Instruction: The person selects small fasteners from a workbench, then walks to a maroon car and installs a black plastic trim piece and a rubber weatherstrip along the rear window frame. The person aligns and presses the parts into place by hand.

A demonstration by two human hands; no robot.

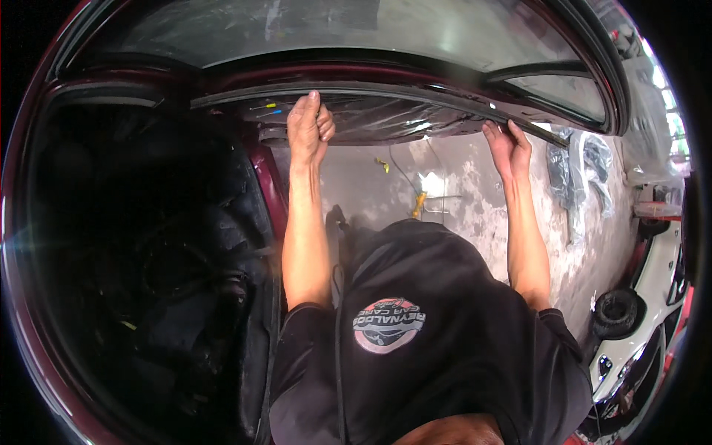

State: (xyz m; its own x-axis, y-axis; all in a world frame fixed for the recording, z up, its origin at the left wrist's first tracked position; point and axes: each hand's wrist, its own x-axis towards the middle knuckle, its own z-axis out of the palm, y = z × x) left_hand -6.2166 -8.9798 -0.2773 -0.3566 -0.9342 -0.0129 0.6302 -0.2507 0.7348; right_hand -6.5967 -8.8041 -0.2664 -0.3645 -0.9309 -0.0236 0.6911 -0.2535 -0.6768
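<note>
Item: long dark strip (415, 94), narrow, lying along the near side of the window ledge of an opened maroon car door, its right end jutting nearer and clear of the ledge. Left hand (306, 130): fingers curled closed, thumb tip over the strip, seemingly a pinch (the underside of the grip is hidden). Right hand (509, 152): narrow, thumb and fingertips up at the strip's near edge towards its right end; how firmly it grips cannot be told. Handling, in judgement: best kept at one level between both hands, without twist, as so long and slim a piece could kink in the span between them; the right end, unsupported past the hand, merits watching lest it scrape the paint. Just near of the strip: dark plastic-like film (393, 119) on the door; by the left hand, loose small yellow and blue connectors (271, 108), which fingers should avoid snagging. Far: window glass (311, 28). Left: dark car interior (148, 245). Near and below: worn floor (478, 196). Right: clear plastic sheeting (567, 174); farther right, a white car (653, 285).
</note>
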